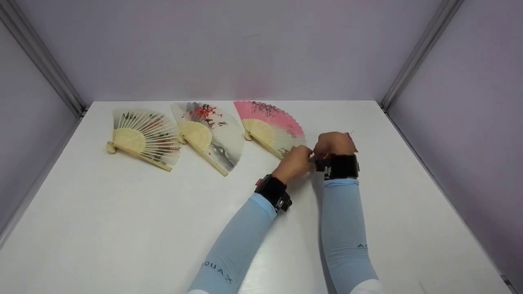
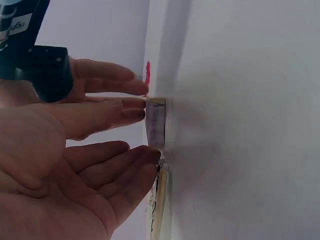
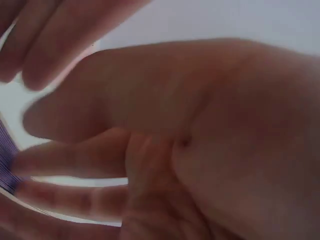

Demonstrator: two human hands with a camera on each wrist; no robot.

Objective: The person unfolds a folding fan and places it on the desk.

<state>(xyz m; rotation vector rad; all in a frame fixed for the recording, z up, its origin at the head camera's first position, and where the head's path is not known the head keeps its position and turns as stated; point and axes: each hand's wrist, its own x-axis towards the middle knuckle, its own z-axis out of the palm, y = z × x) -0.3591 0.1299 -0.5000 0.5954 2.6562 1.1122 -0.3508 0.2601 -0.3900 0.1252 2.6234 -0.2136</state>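
Observation:
A purple folding fan [image 2: 156, 122], folded to a narrow pleated strip, lies low over the white table. My left hand [image 1: 293, 164] holds it between thumb and fingers, as the left wrist view shows. My right hand [image 1: 335, 143] is close beside, its fingertips at the fan's other end; purple pleats [image 3: 7, 160] touch these fingers in the right wrist view. A small red-pink piece [image 1: 350, 141] sticks out beyond the right hand. In the head view both hands hide most of the folded fan. Left of them a spread pink fan [image 1: 278, 118] lies close to the left fingers.
Further left lie two more spread fans: a white one with red blossoms [image 1: 222, 134] and a cream one with showing ribs [image 1: 143, 139]. The white table [image 1: 143, 228] meets a back wall [image 1: 196, 53], with side walls and metal posts at both corners.

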